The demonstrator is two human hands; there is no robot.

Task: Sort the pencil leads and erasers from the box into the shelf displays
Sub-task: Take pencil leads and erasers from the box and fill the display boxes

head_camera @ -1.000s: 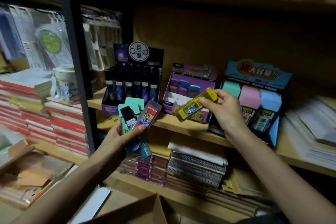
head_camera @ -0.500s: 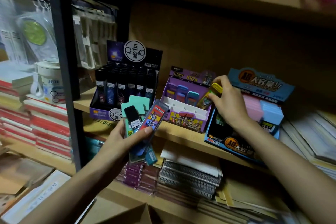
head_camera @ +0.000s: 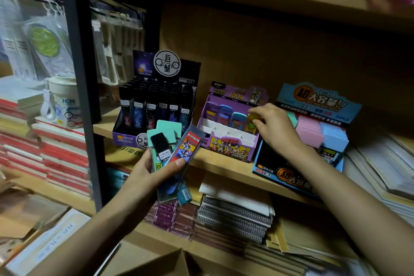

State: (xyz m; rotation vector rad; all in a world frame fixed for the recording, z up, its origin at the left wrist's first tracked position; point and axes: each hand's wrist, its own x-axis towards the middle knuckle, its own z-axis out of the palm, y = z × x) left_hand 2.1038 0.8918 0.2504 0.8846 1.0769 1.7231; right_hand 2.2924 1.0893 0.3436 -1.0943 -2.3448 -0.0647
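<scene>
purple display box [head_camera: 228, 148] w/ comic print, starry black display box [head_camera: 156, 105], yellow lead case [head_camera: 252, 124], mint lead cases [head_camera: 167, 130]

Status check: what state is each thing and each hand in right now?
left hand: grips a fan of lead cases.
right hand: pinches the yellow case.
purple display: front slots empty.
yellow case: upright, right end of purple display's back row.
black display: full, cases upright.
blue display: stocked with pastel cases.
</scene>
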